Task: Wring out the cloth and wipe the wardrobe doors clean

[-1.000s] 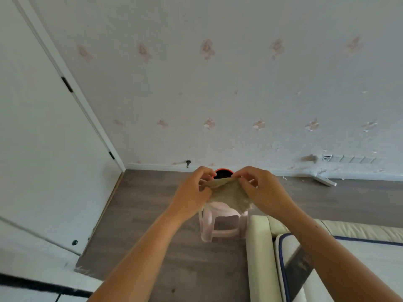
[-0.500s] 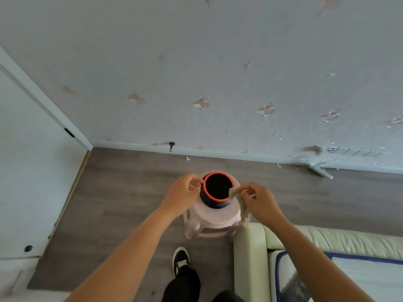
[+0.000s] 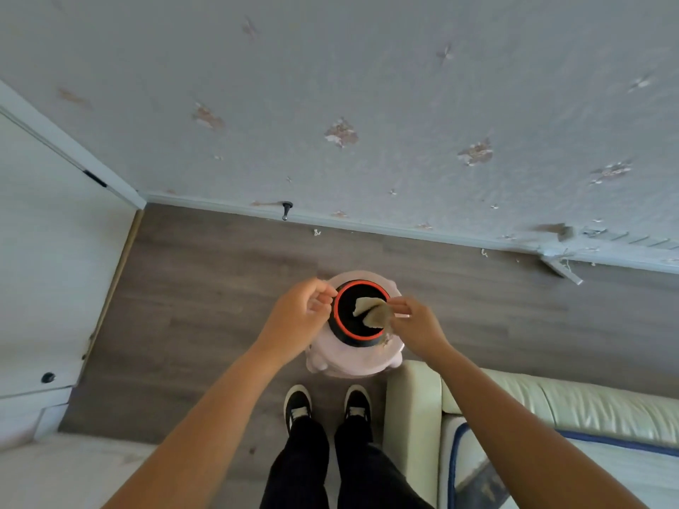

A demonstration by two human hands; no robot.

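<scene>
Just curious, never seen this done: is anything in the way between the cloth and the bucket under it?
Nothing visible. The cloth hangs from the right hand directly over the open mouth of the bucket; the left hand sits beside the red rim, outside the opening.

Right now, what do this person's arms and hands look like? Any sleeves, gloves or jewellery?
Both arms are bare as far as the frame shows: no sleeve on the left arm or the right arm. The left hand and right hand wear no gloves, and no ring, watch or bracelet shows. Lower down are black trousers and black shoes with white trim.
</scene>
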